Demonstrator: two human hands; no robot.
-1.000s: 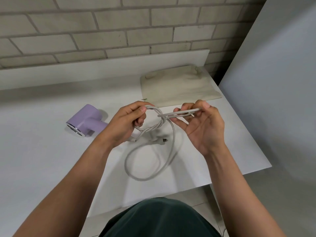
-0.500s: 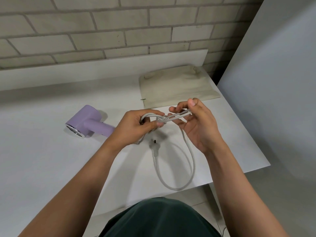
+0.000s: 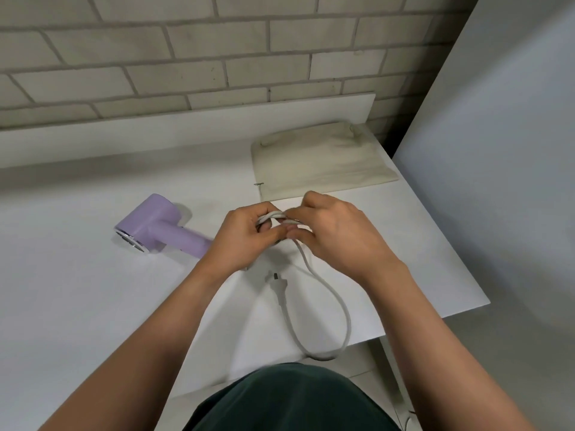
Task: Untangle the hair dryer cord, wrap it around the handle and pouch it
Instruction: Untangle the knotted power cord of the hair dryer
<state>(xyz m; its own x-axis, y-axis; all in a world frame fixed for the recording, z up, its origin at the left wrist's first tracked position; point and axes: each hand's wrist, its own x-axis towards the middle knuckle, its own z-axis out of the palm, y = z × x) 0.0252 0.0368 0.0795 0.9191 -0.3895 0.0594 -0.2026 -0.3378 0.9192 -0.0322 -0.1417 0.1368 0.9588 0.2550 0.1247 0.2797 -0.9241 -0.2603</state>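
The left hand (image 3: 245,237) and right hand (image 3: 339,234) have drawn together, both pinching the knotted cord (image 3: 342,309), whose freed loop now trails toward six o'clock (hair dryer (image 3: 155,231) lies at nine, pouch (image 3: 320,160) at twelve), so untangling looks underway, wrapping not begun.

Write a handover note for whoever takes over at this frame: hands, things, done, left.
Left hand: grips the tangled part of the cord.
Right hand: pinches the same tangle from the other side.
Hair dryer lies on the table, left of the hands; plug lies near them, one loop reaching the near edge; pouch flat beyond.
Done: nothing finished; tangle not yet undone.
Left: free it, wrap cord round the handle, pouch the dryer.
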